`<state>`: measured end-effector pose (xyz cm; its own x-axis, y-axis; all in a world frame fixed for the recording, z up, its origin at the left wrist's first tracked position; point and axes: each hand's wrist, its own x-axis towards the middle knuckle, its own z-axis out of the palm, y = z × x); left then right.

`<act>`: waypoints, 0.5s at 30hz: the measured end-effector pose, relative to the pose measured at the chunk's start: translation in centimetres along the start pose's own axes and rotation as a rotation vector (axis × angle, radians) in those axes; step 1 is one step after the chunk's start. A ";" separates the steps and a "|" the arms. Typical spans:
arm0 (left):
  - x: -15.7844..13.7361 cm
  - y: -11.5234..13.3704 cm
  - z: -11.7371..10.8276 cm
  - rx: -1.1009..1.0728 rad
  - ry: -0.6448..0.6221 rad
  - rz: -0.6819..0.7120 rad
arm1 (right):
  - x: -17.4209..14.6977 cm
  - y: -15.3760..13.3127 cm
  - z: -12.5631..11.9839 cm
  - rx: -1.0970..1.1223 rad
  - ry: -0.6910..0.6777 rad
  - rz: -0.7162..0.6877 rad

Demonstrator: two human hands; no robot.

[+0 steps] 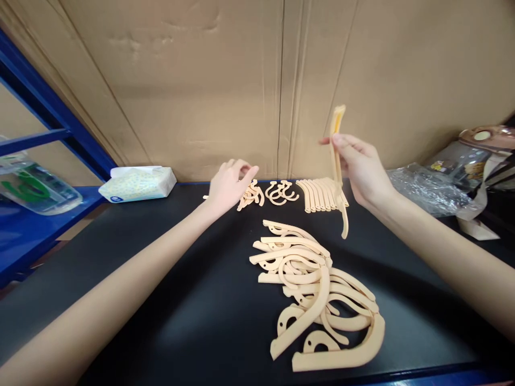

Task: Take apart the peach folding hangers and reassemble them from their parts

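My right hand [364,169] is raised over the right side of the table, thumb and fingers closed on a beige plastic hanger arm [337,153]. The arm is held upright and edge-on, with a curved lower end hanging below the hand. My left hand [231,185] hovers at a pile of small beige parts [251,195] near the back, thumb apart from the bent fingers; its fingertips are partly hidden. Beside that pile lie several hanger hooks [281,193]. A row of hanger arms [317,194] sits farther right. Several assembled hangers [322,295] are heaped in front.
A tissue pack [139,183] lies at the back left, near a blue rack [86,145] with a clear bottle [40,185]. Crumpled clear plastic [420,187] and a transparent container [462,161] are at the right. A cardboard wall [201,86] stands behind the black table [181,316].
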<state>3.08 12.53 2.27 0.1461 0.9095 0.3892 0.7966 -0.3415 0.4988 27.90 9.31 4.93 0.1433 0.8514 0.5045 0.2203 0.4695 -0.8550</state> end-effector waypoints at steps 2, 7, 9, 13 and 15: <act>-0.6 1.8 0.3 -0.122 -0.094 0.071 | 0.1 -0.3 -0.1 0.063 0.070 -0.060; -1.5 4.0 1.1 -0.959 -0.554 -0.120 | -0.3 -0.1 0.2 0.044 0.025 -0.069; -1.5 3.9 1.2 -1.176 -0.542 -0.283 | -0.5 0.3 0.3 -0.159 -0.066 -0.068; -1.8 3.9 1.3 -1.252 -0.523 -0.400 | -1.0 1.2 0.2 -0.826 -0.282 -0.213; -2.2 4.5 1.3 -1.244 -0.559 -0.414 | -1.4 1.7 0.3 -1.030 -0.372 -0.310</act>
<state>7.08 9.30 2.65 0.4752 0.8659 -0.1561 -0.1442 0.2517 0.9570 27.74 9.00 2.71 -0.3132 0.8292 0.4630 0.9087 0.4033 -0.1075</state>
